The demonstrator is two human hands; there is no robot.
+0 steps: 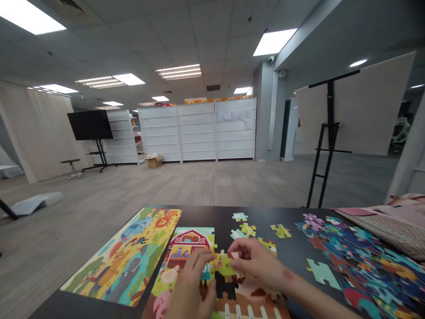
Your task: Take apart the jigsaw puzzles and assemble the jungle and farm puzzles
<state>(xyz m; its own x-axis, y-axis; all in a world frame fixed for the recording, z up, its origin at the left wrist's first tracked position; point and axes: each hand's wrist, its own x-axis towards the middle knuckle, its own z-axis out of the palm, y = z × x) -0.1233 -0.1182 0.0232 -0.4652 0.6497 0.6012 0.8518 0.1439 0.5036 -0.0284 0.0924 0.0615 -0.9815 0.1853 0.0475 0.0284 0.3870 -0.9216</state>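
A partly joined farm jigsaw puzzle (pixel 192 232) with a red barn lies on the black table in front of me. My left hand (pixel 194 288) rests over its left part, fingers stretched out and slightly apart. At the puzzle's middle, my right hand (pixel 255 261) pinches a green puzzle piece (pixel 226 267) by its right side, against the joined part. Just below that piece a dark gap shows the table. Several loose pieces lie beyond my right hand, among them a yellow-green piece (pixel 281 231) and a pale blue piece (pixel 239 216).
To the left lies a finished-looking animal puzzle (pixel 133 252). A heap of dark blue and purple pieces (pixel 372 261) covers the table's right side, with a pale green piece (pixel 322 273) beside it. A patterned pink bag (pixel 395 226) sits at the far right. Behind stands an easel board (pixel 352 110).
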